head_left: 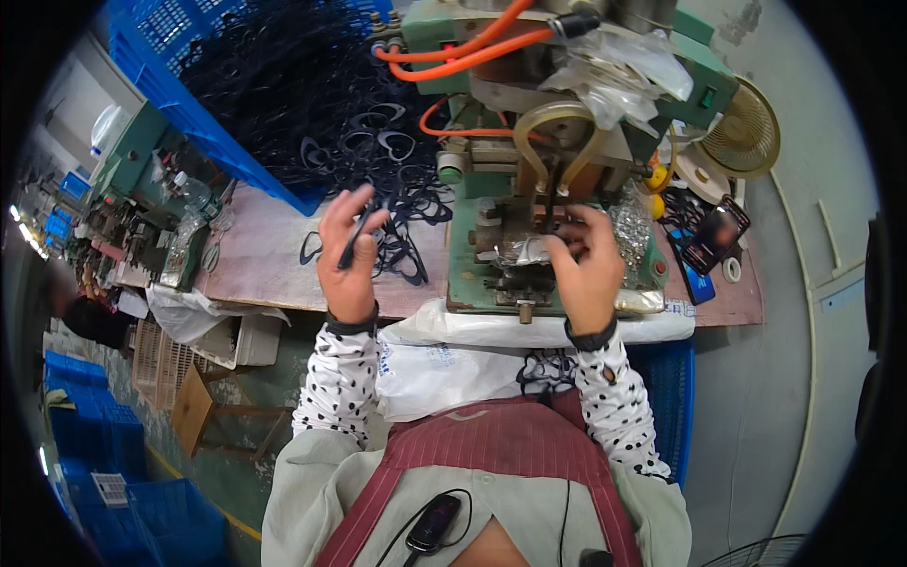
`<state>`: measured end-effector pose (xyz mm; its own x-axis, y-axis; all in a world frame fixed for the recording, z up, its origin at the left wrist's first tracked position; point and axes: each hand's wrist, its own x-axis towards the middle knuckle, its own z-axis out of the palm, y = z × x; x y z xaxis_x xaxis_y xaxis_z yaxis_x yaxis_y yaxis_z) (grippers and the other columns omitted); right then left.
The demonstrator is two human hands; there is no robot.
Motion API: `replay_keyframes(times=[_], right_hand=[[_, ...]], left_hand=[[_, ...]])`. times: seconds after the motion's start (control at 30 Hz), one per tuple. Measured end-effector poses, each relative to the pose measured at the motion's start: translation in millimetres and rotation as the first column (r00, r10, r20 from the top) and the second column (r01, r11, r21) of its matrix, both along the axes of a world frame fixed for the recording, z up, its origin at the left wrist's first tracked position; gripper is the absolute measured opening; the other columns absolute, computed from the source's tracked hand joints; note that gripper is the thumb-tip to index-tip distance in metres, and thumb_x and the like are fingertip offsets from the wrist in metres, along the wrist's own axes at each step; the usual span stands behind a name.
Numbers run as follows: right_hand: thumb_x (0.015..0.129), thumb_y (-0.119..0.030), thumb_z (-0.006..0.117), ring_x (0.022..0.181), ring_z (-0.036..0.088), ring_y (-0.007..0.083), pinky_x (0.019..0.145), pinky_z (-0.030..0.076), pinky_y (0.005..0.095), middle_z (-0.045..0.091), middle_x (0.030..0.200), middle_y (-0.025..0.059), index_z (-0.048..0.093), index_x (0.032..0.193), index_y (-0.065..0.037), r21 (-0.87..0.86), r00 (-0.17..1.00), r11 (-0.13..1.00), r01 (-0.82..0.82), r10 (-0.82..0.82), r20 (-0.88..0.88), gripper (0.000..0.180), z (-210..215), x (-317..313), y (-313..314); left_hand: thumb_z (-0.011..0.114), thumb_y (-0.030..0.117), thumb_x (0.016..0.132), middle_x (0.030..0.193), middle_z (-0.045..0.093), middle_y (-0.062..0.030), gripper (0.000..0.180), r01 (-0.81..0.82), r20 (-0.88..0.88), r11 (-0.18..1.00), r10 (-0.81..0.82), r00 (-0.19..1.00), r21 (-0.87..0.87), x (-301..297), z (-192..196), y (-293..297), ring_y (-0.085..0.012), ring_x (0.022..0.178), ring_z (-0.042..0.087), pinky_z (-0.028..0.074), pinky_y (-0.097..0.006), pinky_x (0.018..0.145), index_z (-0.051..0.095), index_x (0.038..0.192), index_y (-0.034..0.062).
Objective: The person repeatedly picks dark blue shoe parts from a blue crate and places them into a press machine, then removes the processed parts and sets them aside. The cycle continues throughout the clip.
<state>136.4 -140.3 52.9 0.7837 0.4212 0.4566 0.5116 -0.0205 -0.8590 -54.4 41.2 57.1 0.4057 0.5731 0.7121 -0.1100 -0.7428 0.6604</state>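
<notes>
My left hand (346,260) is raised over the table's front part, left of the press machine. Its thumb and fingers are closed on a dark strap piece (352,236), which hangs slantwise across the palm. My right hand (590,269) is at the press machine (491,248), thumb and forefinger curled beside its metal work head (543,215). Anything between those fingertips is too small or hidden to make out. Just below them is a shiny silver piece or wrapping (521,251). Several dark loop pieces (402,255) lie on the table beyond my left hand.
A blue crate (203,123) heaped with dark loops stands at the back left. Orange hoses (463,61) cross the machine's top. To the right are a pile of small metal parts (635,227), phones (715,236) and a fan (742,128). White sheeting (444,378) covers my lap.
</notes>
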Motion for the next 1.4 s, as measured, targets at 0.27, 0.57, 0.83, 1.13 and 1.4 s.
replay_keyframes(times=[0.27, 0.57, 0.83, 1.13, 1.4], right_hand=[[0.079, -0.036, 0.077, 0.102, 0.056, 0.0334, 0.083, 0.047, 0.0380, 0.059, 0.113, 0.0200, 0.042, 0.137, -0.003, -0.231, 0.755, 0.740, -0.632, 0.655, 0.032, 0.075, -24.4, -77.6, 5.0], [0.094, -0.030, 0.062, 0.048, 0.039, 0.0021, 0.041, 0.027, 0.0203, 0.050, 0.064, -0.0039, 0.059, 0.089, -0.007, 0.548, -0.185, 0.518, -0.657, 0.594, -0.783, 0.024, -34.6, -123.3, 8.2], [0.089, -0.024, 0.061, 0.067, 0.065, 0.0307, 0.062, 0.050, 0.0375, 0.063, 0.072, 0.0175, 0.064, 0.094, -0.003, -0.208, 0.427, 0.381, -0.901, 0.864, -0.268, 0.021, -35.3, -130.5, 15.2], [0.082, -0.035, 0.071, 0.106, 0.060, 0.0321, 0.088, 0.048, 0.0386, 0.059, 0.119, 0.0230, 0.053, 0.127, -0.002, -0.316, 0.834, 0.801, -0.508, 0.549, 0.051, 0.059, -102.5, -66.7, 79.4], [0.084, -0.023, 0.070, 0.069, 0.065, 0.0271, 0.063, 0.051, 0.0354, 0.067, 0.078, 0.0132, 0.068, 0.088, -0.003, -0.430, 0.993, 0.895, -0.121, 0.103, -0.064, 0.020, -65.7, 29.4, -80.5]], left_hand=[[0.044, 0.055, 0.096, 0.116, 0.064, -0.0210, 0.065, 0.288, 0.428, 0.951, -0.216, 0.878, -0.111, -15.4, -2.3, -23.1, -0.0294, 0.110, 0.057, 0.042, -0.038, 0.097, 0.067, 0.101, -0.0058], [0.056, 0.008, 0.092, 0.100, 0.068, -0.0177, 0.013, -0.052, 0.080, 0.784, 0.003, 0.997, 0.618, -50.1, 0.7, -20.3, -0.0298, 0.095, 0.064, 0.045, -0.051, 0.092, 0.065, 0.094, 0.0003], [0.030, 0.072, 0.092, 0.083, 0.068, -0.0168, 0.082, -0.133, 0.283, 0.886, 0.279, 0.917, -0.445, -115.8, -62.3, 85.0, -0.0191, 0.058, 0.062, 0.047, -0.024, 0.050, 0.048, 0.122, -0.0028], [0.035, 0.064, 0.095, 0.067, 0.063, -0.0165, 0.074, -0.103, 0.006, 0.579, 0.183, 0.983, -0.809, -75.3, -113.9, 45.0, -0.0200, 0.048, 0.053, 0.046, -0.027, 0.051, 0.056, 0.112, -0.0051], [0.045, 0.029, 0.101, 0.084, 0.059, -0.0060, 0.030, 0.003, -0.036, 0.643, -0.048, 0.998, -0.766, -27.7, -73.4, -22.0, -0.0098, 0.066, 0.053, 0.041, -0.023, 0.055, 0.063, 0.107, 0.0050]])
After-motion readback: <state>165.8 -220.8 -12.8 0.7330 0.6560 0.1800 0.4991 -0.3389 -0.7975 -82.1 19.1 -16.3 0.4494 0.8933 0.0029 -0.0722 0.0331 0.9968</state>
